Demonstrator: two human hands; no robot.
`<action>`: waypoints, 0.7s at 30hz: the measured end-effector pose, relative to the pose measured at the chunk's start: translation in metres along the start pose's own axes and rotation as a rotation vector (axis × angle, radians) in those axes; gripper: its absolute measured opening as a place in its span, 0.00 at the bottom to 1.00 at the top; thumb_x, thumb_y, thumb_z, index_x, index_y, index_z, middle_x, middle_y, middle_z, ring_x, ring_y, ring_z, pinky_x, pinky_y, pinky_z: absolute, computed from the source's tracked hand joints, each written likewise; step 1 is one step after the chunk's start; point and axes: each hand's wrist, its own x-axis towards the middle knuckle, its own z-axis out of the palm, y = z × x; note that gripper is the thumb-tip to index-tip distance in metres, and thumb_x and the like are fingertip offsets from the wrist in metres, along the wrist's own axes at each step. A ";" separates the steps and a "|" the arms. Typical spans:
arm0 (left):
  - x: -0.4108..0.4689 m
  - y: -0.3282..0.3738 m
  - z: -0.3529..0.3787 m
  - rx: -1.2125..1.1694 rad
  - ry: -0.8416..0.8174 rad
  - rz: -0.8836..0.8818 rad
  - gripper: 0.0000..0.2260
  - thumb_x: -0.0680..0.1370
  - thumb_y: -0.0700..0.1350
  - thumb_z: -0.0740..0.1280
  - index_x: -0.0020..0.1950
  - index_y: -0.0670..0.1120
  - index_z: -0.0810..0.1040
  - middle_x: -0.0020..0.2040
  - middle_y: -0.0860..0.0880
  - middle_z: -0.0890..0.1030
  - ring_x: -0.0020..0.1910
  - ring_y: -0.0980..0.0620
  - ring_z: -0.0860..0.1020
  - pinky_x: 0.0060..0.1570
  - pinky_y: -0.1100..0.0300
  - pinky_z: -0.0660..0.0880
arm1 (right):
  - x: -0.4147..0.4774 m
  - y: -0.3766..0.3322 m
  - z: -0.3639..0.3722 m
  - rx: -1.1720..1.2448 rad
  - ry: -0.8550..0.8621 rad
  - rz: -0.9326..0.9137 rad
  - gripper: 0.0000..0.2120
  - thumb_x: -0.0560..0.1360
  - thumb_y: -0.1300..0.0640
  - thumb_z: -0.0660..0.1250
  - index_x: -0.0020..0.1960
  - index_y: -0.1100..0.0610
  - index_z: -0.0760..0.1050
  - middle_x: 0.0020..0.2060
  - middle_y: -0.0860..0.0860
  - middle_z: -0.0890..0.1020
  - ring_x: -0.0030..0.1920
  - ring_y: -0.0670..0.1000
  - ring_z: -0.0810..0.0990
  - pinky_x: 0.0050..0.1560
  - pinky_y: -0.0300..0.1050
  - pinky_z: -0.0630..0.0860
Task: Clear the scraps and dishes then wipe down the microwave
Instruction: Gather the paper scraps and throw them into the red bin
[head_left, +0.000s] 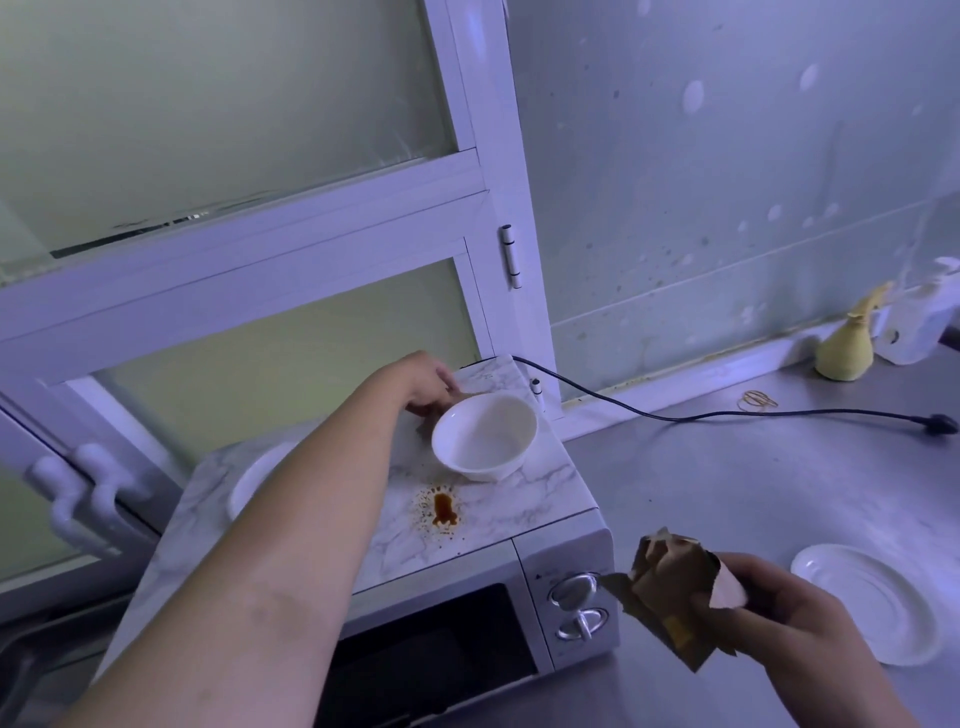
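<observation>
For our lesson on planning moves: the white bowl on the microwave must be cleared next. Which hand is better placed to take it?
Probably the left hand: it is at the far rim of the white bowl atop the microwave. The right hand grips brown paper scraps, away over the counter.

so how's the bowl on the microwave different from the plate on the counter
The bowl is deep and sits on the microwave, with the left hand at its far rim. The plate is shallow and lies on the counter, untouched. Both are white and look empty.
</observation>
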 end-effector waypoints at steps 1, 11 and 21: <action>0.002 -0.004 0.002 -0.017 0.021 -0.021 0.09 0.72 0.37 0.75 0.50 0.46 0.81 0.47 0.44 0.81 0.40 0.51 0.78 0.38 0.62 0.77 | -0.001 0.001 -0.001 0.000 0.014 -0.003 0.16 0.68 0.81 0.67 0.42 0.62 0.84 0.30 0.62 0.81 0.28 0.49 0.74 0.35 0.48 0.68; -0.022 -0.025 0.005 -0.018 0.178 -0.221 0.08 0.65 0.36 0.78 0.42 0.40 0.83 0.39 0.42 0.82 0.37 0.47 0.79 0.48 0.52 0.82 | -0.014 0.006 -0.004 0.073 0.015 0.013 0.17 0.68 0.83 0.64 0.43 0.65 0.82 0.29 0.60 0.79 0.29 0.53 0.73 0.30 0.43 0.70; -0.084 -0.028 -0.025 -0.333 0.671 -0.138 0.07 0.65 0.43 0.79 0.37 0.47 0.82 0.41 0.47 0.84 0.40 0.45 0.82 0.40 0.56 0.80 | -0.032 -0.009 -0.012 0.106 -0.022 -0.044 0.16 0.67 0.81 0.66 0.44 0.63 0.83 0.30 0.60 0.81 0.36 0.57 0.75 0.41 0.51 0.69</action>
